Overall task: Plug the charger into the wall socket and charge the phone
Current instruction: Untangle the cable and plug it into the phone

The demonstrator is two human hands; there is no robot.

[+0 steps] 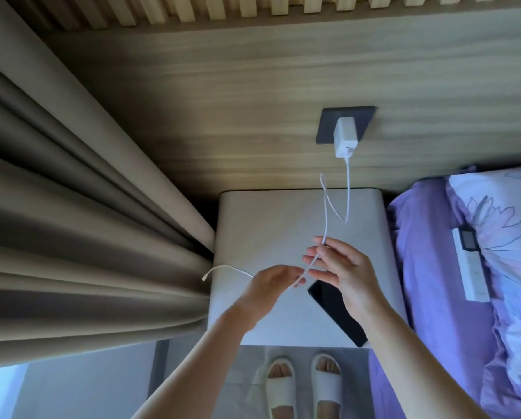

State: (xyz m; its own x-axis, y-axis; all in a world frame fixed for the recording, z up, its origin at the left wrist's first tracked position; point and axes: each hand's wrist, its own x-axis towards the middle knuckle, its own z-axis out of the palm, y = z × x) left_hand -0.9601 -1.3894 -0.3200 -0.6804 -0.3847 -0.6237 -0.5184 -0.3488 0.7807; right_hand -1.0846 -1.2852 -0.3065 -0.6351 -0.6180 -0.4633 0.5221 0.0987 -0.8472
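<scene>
Curtain beside nightstand; right hand partly hides phone, prob. unplugged.

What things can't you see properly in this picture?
- Phone: the head view shows only part; the right hand and forearm cover its right side.
- Cable free end, near the curtain: plug too small to identify.
- Socket plate: the charger hides its holes.
- White device on the bed: markings too blurred to read.

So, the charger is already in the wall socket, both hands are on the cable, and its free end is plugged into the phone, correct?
Not quite: the head view shows the cable's free end dangling unplugged by the curtain, away from the phone. The charger is in the wall socket, and the left hand and right hand hold the cable.
</scene>
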